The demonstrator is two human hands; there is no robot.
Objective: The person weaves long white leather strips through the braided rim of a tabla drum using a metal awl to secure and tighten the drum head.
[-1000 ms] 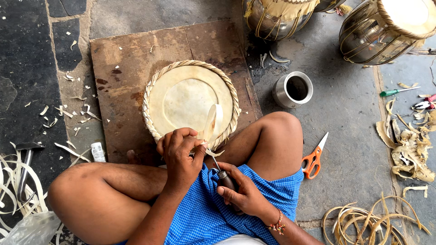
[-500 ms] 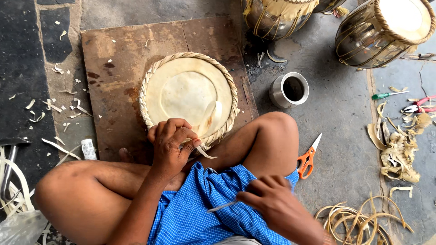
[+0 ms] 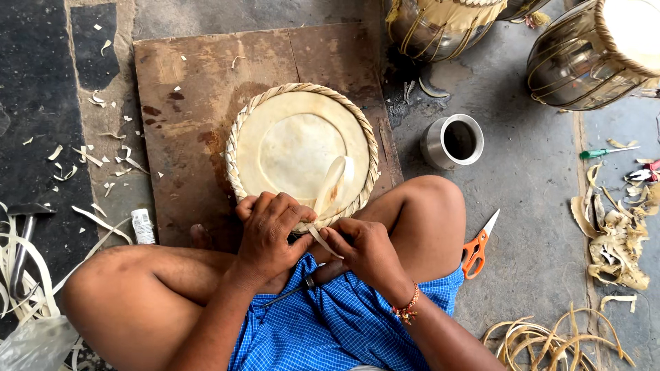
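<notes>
A round pale drum head (image 3: 295,144) with a braided rim lies on a wooden board (image 3: 185,82) in front of my crossed legs. My left hand (image 3: 271,233) clamps down on its near rim. My right hand (image 3: 364,251) sits just beside it and pinches the end of a pale hide strip (image 3: 333,182). The strip loops up over the skin and passes through the rim. A thin metal tool (image 3: 294,291) rests loose on my blue checked cloth, below both hands.
A steel cup (image 3: 454,141) stands right of the board, and orange scissors (image 3: 476,249) lie by my right knee. Two metal drum bodies (image 3: 584,62) stand at the back right. Hide scraps and strips (image 3: 612,240) lie on both sides, with a hammer (image 3: 24,237) at left.
My right hand has let the metal tool drop on my lap and has risen to the rim, where it now grips the strip end. My left hand has stayed on the rim.
</notes>
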